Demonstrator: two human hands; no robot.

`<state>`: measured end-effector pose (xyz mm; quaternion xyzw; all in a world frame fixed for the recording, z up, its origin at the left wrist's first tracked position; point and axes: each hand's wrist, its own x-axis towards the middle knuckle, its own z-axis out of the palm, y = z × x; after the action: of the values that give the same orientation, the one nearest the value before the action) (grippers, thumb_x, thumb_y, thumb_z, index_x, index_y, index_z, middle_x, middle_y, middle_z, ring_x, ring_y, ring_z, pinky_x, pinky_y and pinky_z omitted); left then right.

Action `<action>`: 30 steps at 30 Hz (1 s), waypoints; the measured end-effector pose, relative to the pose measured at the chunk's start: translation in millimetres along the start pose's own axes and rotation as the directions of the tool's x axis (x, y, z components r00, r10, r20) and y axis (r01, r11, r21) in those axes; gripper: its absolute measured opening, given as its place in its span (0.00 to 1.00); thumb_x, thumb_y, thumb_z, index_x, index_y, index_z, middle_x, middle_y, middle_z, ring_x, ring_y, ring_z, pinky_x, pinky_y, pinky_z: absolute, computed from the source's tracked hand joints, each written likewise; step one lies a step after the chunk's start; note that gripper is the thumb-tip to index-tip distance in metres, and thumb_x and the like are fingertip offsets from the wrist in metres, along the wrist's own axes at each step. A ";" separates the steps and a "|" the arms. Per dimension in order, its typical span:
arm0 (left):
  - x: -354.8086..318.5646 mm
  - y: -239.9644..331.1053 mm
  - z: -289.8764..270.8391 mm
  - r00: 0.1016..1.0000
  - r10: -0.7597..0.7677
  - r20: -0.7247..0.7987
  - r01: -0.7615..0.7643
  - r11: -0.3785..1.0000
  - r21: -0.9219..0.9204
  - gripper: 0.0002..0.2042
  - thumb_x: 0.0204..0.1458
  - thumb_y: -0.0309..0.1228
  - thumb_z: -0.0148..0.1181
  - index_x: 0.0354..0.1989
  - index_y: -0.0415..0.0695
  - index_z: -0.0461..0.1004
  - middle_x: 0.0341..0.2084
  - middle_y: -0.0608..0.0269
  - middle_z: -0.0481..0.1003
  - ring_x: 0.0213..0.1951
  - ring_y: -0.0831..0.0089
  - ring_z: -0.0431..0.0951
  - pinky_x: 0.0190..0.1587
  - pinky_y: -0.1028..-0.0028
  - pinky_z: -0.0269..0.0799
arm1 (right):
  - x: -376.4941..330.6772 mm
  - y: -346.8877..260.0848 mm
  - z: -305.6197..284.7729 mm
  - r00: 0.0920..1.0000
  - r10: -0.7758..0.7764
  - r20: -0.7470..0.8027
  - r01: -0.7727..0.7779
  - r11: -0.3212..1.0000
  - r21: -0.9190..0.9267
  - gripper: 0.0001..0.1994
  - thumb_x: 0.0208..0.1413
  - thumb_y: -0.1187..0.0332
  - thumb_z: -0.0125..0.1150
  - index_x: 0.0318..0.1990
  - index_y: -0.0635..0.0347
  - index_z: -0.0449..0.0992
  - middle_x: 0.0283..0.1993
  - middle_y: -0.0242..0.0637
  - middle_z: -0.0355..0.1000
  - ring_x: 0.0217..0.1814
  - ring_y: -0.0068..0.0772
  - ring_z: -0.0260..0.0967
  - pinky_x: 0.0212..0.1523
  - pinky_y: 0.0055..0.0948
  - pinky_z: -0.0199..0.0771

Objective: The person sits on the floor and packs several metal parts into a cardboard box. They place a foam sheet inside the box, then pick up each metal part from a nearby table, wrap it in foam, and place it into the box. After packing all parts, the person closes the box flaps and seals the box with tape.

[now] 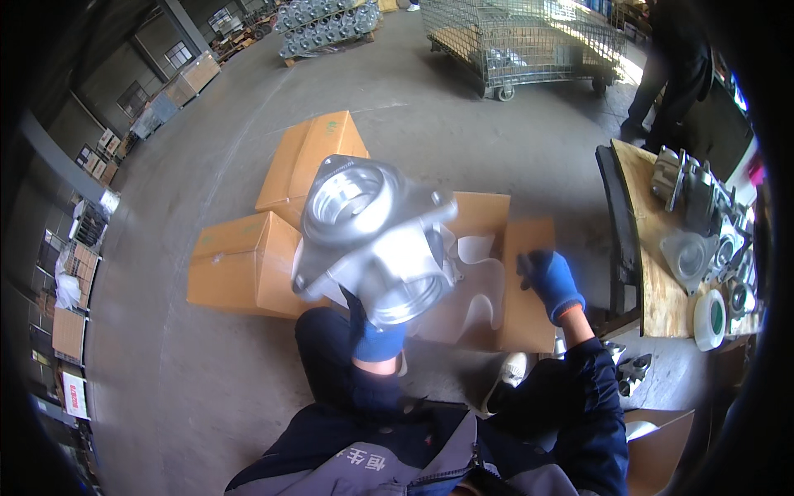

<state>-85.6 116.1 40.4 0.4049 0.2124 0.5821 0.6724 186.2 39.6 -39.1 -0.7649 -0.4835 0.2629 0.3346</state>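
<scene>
The person is crouching over the concrete floor and holding up a heavy silver cast-metal housing with two round bored openings (372, 240). The left hand in a blue glove (376, 335) is gripping it from beneath, at about six o'clock of the casting, fingers closed on the lower barrel. The casting's long axis is running from ten o'clock down to five o'clock, one bore facing up toward the camera. The right hand, also blue-gloved (552, 281), is sitting off at three o'clock, apart from the casting, its fingers curled on the flap of the open brown cardboard box (525, 298) lying below. The left hand is clearly the nearer one.
</scene>
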 end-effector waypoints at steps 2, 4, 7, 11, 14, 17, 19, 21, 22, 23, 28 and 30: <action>2.4 -3.1 -1.6 1.000 -0.009 -0.005 0.009 0.999 -0.034 0.36 0.46 0.36 0.72 0.63 0.37 0.62 0.54 0.53 0.71 0.54 0.62 0.73 0.56 0.60 0.73 | -0.4 3.5 -3.6 1.000 0.027 0.001 -0.027 1.000 -0.008 0.16 0.64 0.61 0.57 0.33 0.68 0.79 0.29 0.43 0.78 0.26 0.35 0.79 0.32 0.29 0.77; -0.3 2.5 -4.8 1.000 -0.004 -0.025 0.004 1.000 -0.020 0.37 0.44 0.36 0.73 0.63 0.37 0.62 0.54 0.54 0.71 0.54 0.62 0.73 0.56 0.60 0.73 | 1.7 8.7 0.5 1.000 -0.015 0.010 0.015 1.000 -0.003 0.16 0.64 0.62 0.57 0.33 0.68 0.79 0.29 0.44 0.78 0.27 0.36 0.79 0.32 0.30 0.77; -7.6 3.5 -7.4 0.999 0.011 -0.042 -0.009 0.999 0.046 0.38 0.43 0.35 0.74 0.63 0.38 0.62 0.54 0.54 0.71 0.54 0.63 0.73 0.55 0.61 0.73 | 2.7 12.9 6.8 0.997 -0.076 -0.025 0.075 0.997 -0.029 0.17 0.62 0.59 0.57 0.29 0.66 0.79 0.25 0.44 0.77 0.26 0.38 0.78 0.33 0.33 0.76; -13.3 0.0 -11.3 1.000 0.019 -0.019 -0.017 0.993 0.116 0.40 0.41 0.35 0.76 0.63 0.38 0.62 0.54 0.55 0.71 0.54 0.64 0.73 0.55 0.62 0.74 | 4.2 16.6 5.6 0.994 -0.091 -0.056 0.089 0.995 -0.037 0.18 0.61 0.58 0.56 0.26 0.64 0.79 0.23 0.42 0.77 0.24 0.41 0.77 0.33 0.35 0.75; -10.8 -0.8 -30.0 0.999 -0.009 0.039 0.002 0.986 0.169 0.41 0.39 0.34 0.77 0.63 0.38 0.62 0.54 0.56 0.72 0.54 0.65 0.73 0.55 0.63 0.74 | 1.3 15.0 9.6 0.993 -0.088 -0.083 0.087 0.996 -0.019 0.18 0.61 0.58 0.56 0.27 0.64 0.79 0.22 0.43 0.77 0.24 0.41 0.77 0.33 0.35 0.75; -0.9 0.4 -47.2 0.982 -0.087 0.166 0.058 0.983 0.172 0.42 0.37 0.34 0.78 0.63 0.38 0.63 0.54 0.56 0.72 0.54 0.66 0.73 0.55 0.64 0.74 | -0.4 18.3 8.5 0.995 -0.065 -0.080 0.069 0.996 0.050 0.17 0.61 0.59 0.58 0.28 0.64 0.80 0.22 0.43 0.76 0.24 0.40 0.77 0.32 0.33 0.75; 8.4 -2.7 -53.7 0.952 -0.150 0.269 0.110 0.981 0.159 0.43 0.36 0.34 0.79 0.63 0.38 0.63 0.54 0.57 0.72 0.54 0.67 0.74 0.55 0.64 0.74 | -4.0 13.1 6.4 0.995 -0.061 -0.079 0.065 0.997 0.048 0.17 0.61 0.59 0.59 0.29 0.64 0.80 0.22 0.44 0.76 0.24 0.39 0.77 0.31 0.31 0.75; 20.9 -11.5 -56.6 0.908 -0.200 0.368 0.159 0.977 0.141 0.44 0.35 0.33 0.80 0.63 0.39 0.63 0.54 0.57 0.72 0.54 0.67 0.74 0.54 0.65 0.75 | -1.8 15.4 7.0 0.994 -0.073 -0.087 0.078 0.995 0.055 0.16 0.60 0.59 0.60 0.29 0.64 0.80 0.23 0.44 0.76 0.25 0.39 0.77 0.32 0.31 0.74; 25.5 -16.1 -57.4 0.884 -0.222 0.410 0.181 0.974 0.138 0.44 0.35 0.33 0.81 0.63 0.39 0.63 0.54 0.57 0.72 0.53 0.68 0.74 0.54 0.65 0.75 | -1.7 17.0 7.2 0.993 -0.078 -0.092 0.084 0.995 0.057 0.16 0.60 0.58 0.61 0.29 0.64 0.80 0.23 0.44 0.76 0.25 0.38 0.77 0.32 0.31 0.74; 29.0 -19.5 -59.1 0.867 -0.240 0.438 0.199 0.970 0.138 0.44 0.34 0.33 0.81 0.63 0.39 0.63 0.54 0.58 0.72 0.53 0.68 0.74 0.54 0.65 0.75 | -2.9 17.7 7.7 0.993 -0.073 -0.087 0.080 0.994 0.072 0.15 0.60 0.59 0.61 0.30 0.64 0.80 0.24 0.45 0.77 0.25 0.39 0.77 0.32 0.32 0.74; 39.9 -31.9 -61.4 0.828 -0.280 0.486 0.217 0.959 0.183 0.46 0.31 0.33 0.83 0.63 0.39 0.63 0.55 0.59 0.72 0.53 0.69 0.74 0.54 0.66 0.75 | -1.7 33.3 7.9 0.978 -0.150 -0.146 0.153 0.988 0.012 0.13 0.57 0.59 0.64 0.32 0.61 0.81 0.27 0.47 0.77 0.29 0.46 0.77 0.34 0.35 0.75; 47.7 -42.3 -58.3 0.842 -0.338 0.420 0.219 0.926 0.307 0.38 0.38 0.27 0.76 0.61 0.38 0.64 0.49 0.56 0.75 0.46 0.69 0.78 0.50 0.69 0.77 | -6.3 25.1 -1.1 0.979 -0.148 -0.140 0.132 0.984 -0.119 0.11 0.57 0.62 0.64 0.34 0.63 0.80 0.28 0.45 0.77 0.29 0.44 0.76 0.35 0.34 0.76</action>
<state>-92.8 179.2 -18.2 0.5776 0.1727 0.3320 0.7255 198.6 25.8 -57.1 -0.7634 -0.5236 0.1543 0.3452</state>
